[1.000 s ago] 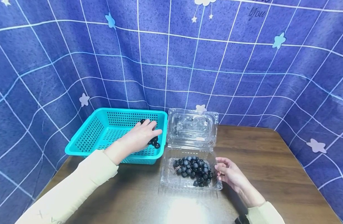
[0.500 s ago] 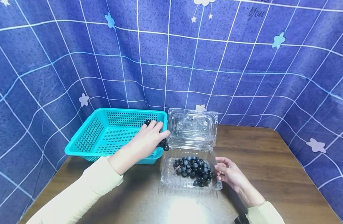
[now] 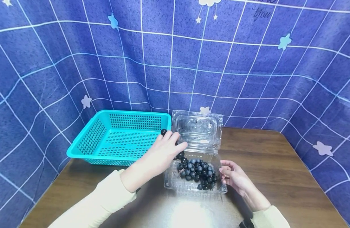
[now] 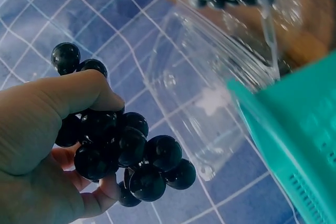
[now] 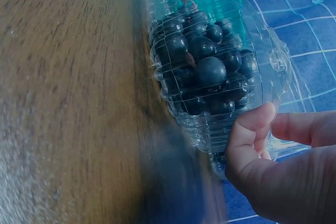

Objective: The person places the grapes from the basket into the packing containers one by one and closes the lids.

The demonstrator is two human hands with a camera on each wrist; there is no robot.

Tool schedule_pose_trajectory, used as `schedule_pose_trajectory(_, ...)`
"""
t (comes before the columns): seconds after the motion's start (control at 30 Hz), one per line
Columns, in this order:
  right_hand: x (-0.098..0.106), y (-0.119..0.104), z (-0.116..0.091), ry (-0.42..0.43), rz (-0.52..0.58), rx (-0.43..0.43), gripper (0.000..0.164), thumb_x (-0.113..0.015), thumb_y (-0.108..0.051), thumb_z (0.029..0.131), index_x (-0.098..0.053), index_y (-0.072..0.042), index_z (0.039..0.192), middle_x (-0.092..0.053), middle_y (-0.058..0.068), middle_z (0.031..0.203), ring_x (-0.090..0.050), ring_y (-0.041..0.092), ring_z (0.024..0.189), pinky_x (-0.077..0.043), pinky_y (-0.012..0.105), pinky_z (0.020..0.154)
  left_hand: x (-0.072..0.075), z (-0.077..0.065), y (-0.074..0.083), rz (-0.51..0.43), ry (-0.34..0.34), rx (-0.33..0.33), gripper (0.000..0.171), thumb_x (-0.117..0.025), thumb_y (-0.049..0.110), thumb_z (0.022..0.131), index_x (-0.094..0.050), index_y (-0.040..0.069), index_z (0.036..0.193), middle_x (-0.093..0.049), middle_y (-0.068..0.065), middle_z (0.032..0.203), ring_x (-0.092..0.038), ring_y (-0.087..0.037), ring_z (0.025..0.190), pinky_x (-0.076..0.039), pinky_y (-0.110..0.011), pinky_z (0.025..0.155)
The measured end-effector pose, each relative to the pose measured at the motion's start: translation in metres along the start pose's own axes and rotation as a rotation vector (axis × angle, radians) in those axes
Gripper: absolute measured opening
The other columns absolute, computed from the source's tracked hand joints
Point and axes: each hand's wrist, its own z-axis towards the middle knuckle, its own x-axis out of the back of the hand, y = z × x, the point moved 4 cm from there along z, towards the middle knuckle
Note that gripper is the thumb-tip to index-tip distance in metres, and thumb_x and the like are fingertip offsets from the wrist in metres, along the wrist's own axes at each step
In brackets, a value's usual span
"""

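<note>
A small bunch of shiny black grapes (image 4: 147, 153) is held by my left hand (image 3: 163, 153), thumb and fingers curled round it. In the head view this hand hovers over the left side of an open clear plastic clamshell box (image 3: 172, 180). Inside the box's base lies a larger bunch of dark grapes (image 3: 196, 172). My right hand (image 3: 235, 177) pinches the box's right rim between thumb and fingers, as the right wrist view also shows. Part of the held bunch is hidden behind my left hand in the head view.
A turquoise perforated plastic basket (image 3: 89, 136) stands at the left, close beside the box. The box's lid (image 3: 196, 129) is folded back toward the blue gridded curtain (image 3: 209, 60). Everything rests on a brown wooden table (image 3: 257, 155).
My left hand has moved right and toward me, carrying the small bunch from over the basket to over the clamshell box. The right hand has stayed at the box's rim.
</note>
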Motion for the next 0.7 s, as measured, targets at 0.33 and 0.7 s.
schedule_pose_trajectory(0.33,0.001,0.002,0.0,0.001,0.007,0.002,0.045,-0.049,0.001,0.09,-0.027,0.006,0.13,-0.054,0.001,0.089,-0.047,0.009,0.067,-0.045,0.021,0.06,-0.009,0.003,0.024,-0.02,0.026,0.016,0.049,-0.072,0.003,0.07,-0.055,0.022,0.113,-0.05,-0.004,0.106,-0.043,-0.019,0.088,-0.033,-0.028,0.066)
schedule_pose_trajectory(0.7,0.001,0.003,0.001,-0.005,0.016,0.008,0.045,-0.05,0.001,0.09,-0.028,0.005,0.129,-0.054,0.001,0.088,-0.047,0.008,0.067,-0.044,0.02,0.058,-0.032,0.006,0.047,-0.04,-0.02,0.041,0.049,-0.071,0.007,0.075,-0.056,0.025,0.118,-0.05,-0.004,0.107,-0.045,-0.019,0.092,-0.039,-0.03,0.066)
